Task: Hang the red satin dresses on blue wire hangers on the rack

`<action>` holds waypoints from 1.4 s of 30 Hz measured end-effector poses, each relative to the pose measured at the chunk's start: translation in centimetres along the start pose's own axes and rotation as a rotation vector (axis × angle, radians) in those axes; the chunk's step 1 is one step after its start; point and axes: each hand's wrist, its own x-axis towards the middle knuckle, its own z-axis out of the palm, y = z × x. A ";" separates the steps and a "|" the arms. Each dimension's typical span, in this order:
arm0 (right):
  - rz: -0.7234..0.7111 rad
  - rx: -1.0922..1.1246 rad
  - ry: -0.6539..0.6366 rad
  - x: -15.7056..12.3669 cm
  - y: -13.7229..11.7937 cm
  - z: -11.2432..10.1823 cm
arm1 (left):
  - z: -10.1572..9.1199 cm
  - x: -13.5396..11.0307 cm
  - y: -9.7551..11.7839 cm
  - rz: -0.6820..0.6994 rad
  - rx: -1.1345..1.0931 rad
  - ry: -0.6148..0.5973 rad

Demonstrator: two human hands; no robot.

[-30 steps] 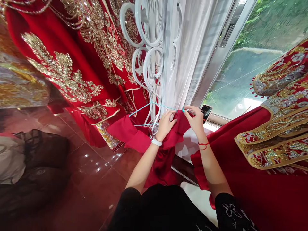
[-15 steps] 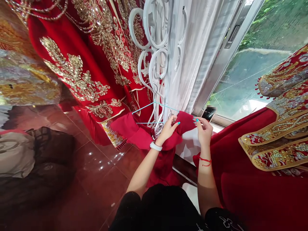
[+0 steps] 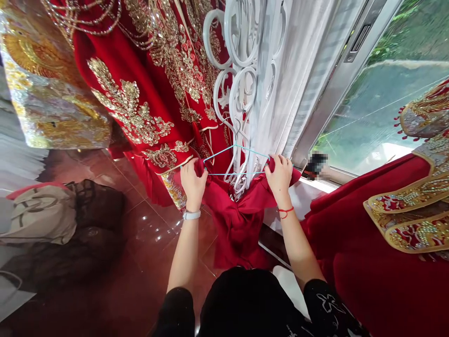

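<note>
A red dress (image 3: 238, 220) hangs from a thin light-blue hanger (image 3: 219, 153) in front of me, its skirt falling toward the floor. At the left shoulder of the dress, my left hand (image 3: 193, 182) has its fingers closed round the red cloth by the hanger's end. My right hand (image 3: 279, 175) grips the opposite shoulder, fingers curled over the fabric near the other hanger corner. The hanger's hook sits against white scrolled metalwork (image 3: 242, 86); what it hangs on is hard to make out.
Red garments with gold embroidery (image 3: 133, 112) hang at the left. More beaded red clothing (image 3: 414, 201) is on the right, below a window (image 3: 372, 107). A beige bag (image 3: 44, 210) lies on the left over the red tiled floor (image 3: 147, 234).
My left hand has moved left from the dress's right side to its left shoulder. My right hand has shifted slightly left and closed on the right shoulder. The view has turned a little left.
</note>
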 end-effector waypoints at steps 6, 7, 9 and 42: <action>-0.060 -0.031 -0.105 0.9 0.9 -0.4 | -0.7 0.5 -1.3 0.031 0.015 -0.132; -0.079 -0.027 -0.111 0.9 1.1 -0.7 | -0.8 0.5 -1.3 0.031 0.012 -0.136; -0.100 -0.023 -0.115 0.9 1.3 -1.1 | -0.9 0.5 -1.1 0.024 0.003 -0.133; 0.057 0.168 -0.092 5.9 6.0 -2.2 | -2.5 3.0 -5.8 -0.244 -0.349 0.071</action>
